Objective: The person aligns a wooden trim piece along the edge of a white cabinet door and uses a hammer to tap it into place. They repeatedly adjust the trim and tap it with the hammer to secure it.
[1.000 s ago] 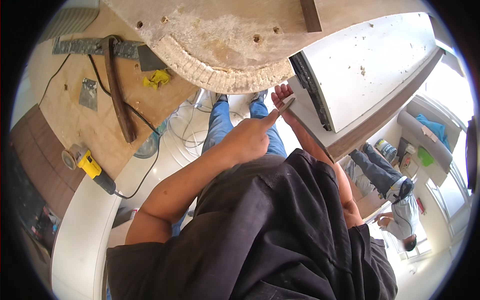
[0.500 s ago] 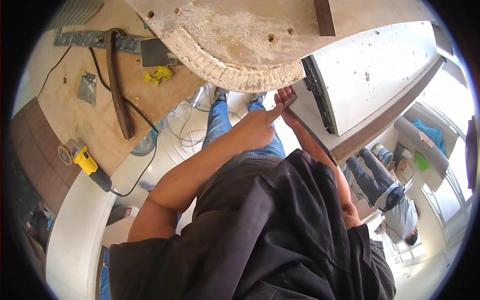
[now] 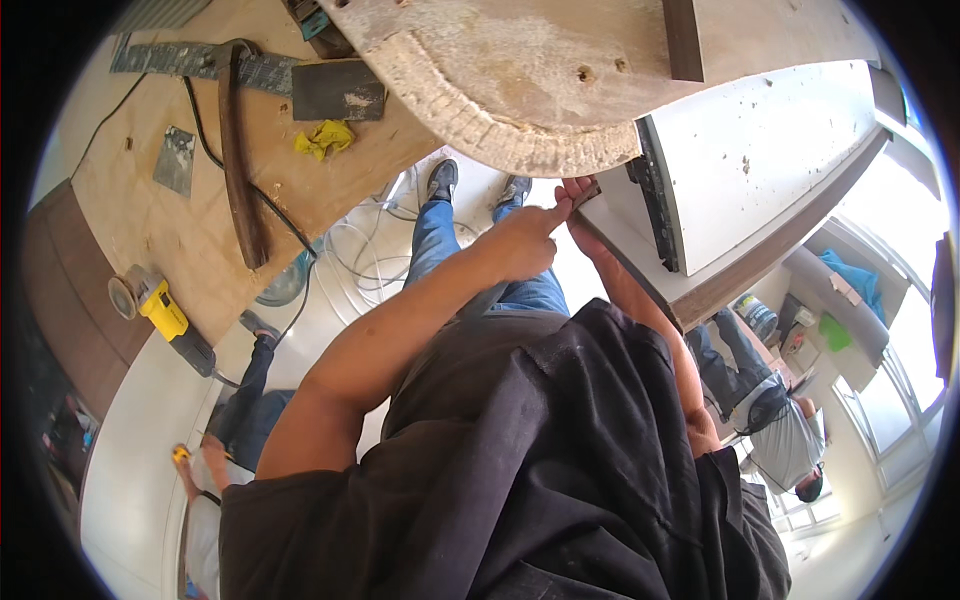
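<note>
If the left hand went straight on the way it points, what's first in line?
The left hand would likely meet the narrow brown piece at the white board's corner; they may be touching, depth is unclear.

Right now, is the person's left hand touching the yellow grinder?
Apart. The head view shows the left hand well to the right of the yellow grinder, with pale floor visible between them.
</note>
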### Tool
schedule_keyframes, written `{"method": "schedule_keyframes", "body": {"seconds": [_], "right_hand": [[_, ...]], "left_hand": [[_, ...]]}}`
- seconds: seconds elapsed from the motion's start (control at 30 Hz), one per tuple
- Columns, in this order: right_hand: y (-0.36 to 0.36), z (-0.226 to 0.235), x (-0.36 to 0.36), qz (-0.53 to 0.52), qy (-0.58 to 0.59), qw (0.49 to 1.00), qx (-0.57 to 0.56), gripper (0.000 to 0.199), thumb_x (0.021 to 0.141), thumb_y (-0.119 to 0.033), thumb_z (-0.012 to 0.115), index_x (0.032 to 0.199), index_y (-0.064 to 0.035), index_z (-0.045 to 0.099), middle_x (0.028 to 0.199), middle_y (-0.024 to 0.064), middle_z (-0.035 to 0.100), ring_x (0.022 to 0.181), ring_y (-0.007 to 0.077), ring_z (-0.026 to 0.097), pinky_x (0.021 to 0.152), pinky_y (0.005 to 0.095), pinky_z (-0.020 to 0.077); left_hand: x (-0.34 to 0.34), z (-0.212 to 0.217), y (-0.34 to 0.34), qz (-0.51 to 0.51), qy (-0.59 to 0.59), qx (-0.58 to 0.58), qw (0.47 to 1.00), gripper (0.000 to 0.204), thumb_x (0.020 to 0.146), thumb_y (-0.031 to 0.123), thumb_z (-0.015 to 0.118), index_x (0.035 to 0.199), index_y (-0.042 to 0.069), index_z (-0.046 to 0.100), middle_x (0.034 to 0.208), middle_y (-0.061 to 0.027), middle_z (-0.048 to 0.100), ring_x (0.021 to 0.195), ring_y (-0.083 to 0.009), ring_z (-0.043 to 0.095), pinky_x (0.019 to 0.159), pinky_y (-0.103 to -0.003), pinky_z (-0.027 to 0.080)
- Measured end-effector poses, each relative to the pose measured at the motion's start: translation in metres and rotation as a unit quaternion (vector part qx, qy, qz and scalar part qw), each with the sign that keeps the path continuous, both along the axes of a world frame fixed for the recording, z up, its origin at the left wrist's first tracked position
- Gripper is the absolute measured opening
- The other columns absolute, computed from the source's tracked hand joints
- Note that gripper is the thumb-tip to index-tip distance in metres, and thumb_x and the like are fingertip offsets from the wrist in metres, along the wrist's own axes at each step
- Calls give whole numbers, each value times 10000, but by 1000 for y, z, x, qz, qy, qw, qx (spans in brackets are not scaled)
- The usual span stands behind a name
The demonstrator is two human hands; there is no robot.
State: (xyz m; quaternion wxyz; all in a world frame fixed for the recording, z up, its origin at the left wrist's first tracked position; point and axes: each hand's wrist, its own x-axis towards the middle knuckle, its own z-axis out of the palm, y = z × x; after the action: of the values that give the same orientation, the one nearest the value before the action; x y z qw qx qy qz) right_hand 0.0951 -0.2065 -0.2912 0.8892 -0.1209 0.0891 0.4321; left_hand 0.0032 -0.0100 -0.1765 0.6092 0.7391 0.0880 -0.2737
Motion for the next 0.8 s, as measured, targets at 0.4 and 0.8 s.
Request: {"method": "schedule_keyframes", "body": {"seconds": [0.4,0.8], "right_hand": [[-6,2,0,-3,34,996,86,668,1087,-495,478,1580,-47,426,1601,237,466,1491,386,453,1231,563,372],[-3,1,0,-30,18,996,85,632,1080,-477,500,1556,-61,473,1611,251,441,1486,418,452,1188,577,427]], "left_hand": [[-4,38,11,-56,-24,3,998,704,876,33,504,1571,-35,415,970,-331,700,972,-474,698,867,-527,540],[6,47,16,-36,2,-54,998,754,833,-9,466,1583,-28,392,810,-274,701,544,-356,668,566,-457,557]]}}
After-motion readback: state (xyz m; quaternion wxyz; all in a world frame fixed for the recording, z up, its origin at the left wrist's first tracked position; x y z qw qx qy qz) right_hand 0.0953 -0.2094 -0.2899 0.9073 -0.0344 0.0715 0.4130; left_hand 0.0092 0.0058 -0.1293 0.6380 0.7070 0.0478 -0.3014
